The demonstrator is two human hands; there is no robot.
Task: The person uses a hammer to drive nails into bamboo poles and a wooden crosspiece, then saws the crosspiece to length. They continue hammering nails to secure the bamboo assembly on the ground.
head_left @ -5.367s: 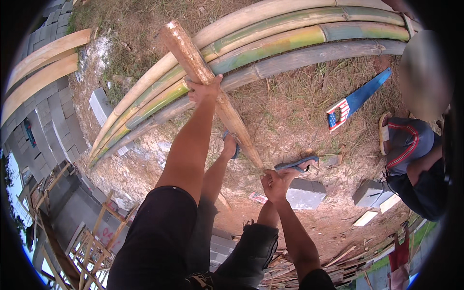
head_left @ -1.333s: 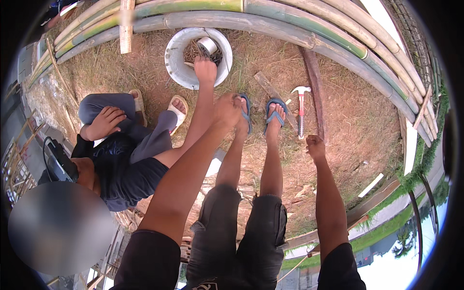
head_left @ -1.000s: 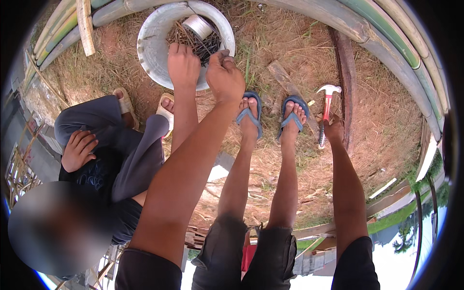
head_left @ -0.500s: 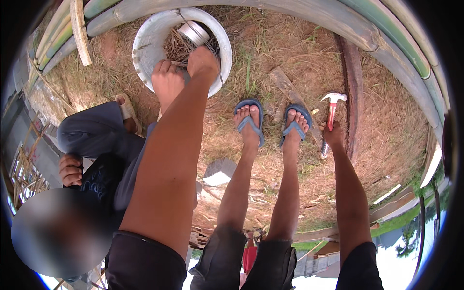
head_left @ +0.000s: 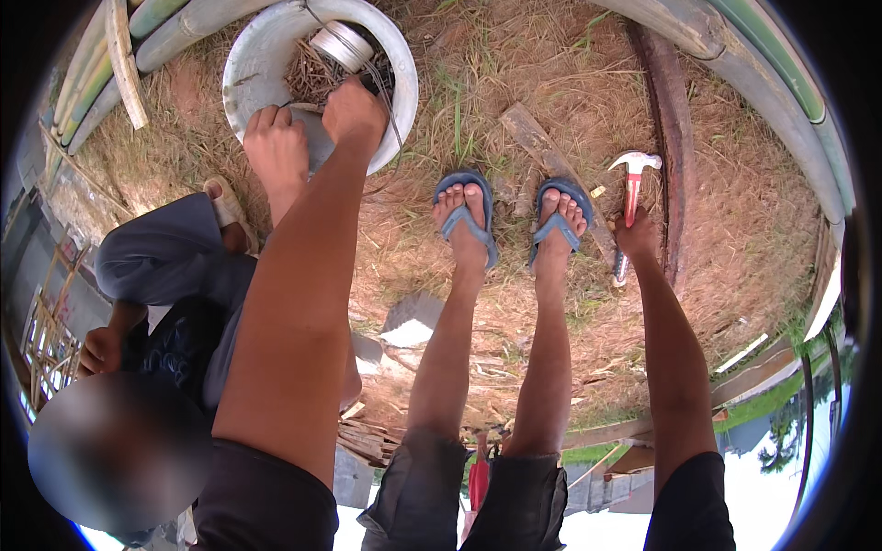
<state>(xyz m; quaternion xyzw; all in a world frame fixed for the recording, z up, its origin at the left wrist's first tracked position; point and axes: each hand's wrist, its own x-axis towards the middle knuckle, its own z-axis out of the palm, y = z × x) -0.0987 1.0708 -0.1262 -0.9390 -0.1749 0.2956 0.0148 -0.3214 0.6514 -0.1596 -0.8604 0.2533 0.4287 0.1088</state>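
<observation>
1. Since the view just over a second ago, the left hand (head_left: 356, 112) has gone down into the bucket (head_left: 243, 83), and the right hand (head_left: 637, 237) has gone from just below the hammer (head_left: 633, 195) onto its handle.
2. From here I see the right hand clamped on the handle, claw head up-picture, between the right foot (head_left: 562, 207) and a dark beam (head_left: 663, 138). Whether the hammer touches the ground, I can't tell.
3. The left fingertips are hidden among what look like nails (head_left: 303, 78), so their grip can't be told.
4. A co-worker's hand (head_left: 276, 142) works at the near rim; two hands so close could knock or prick each other.
5. The loose wire (head_left: 390, 110) by the spool (head_left: 338, 48) could snag the left wrist and perhaps tip the bucket.
6. A slack grip might drop the hammer onto those bare toes.
</observation>
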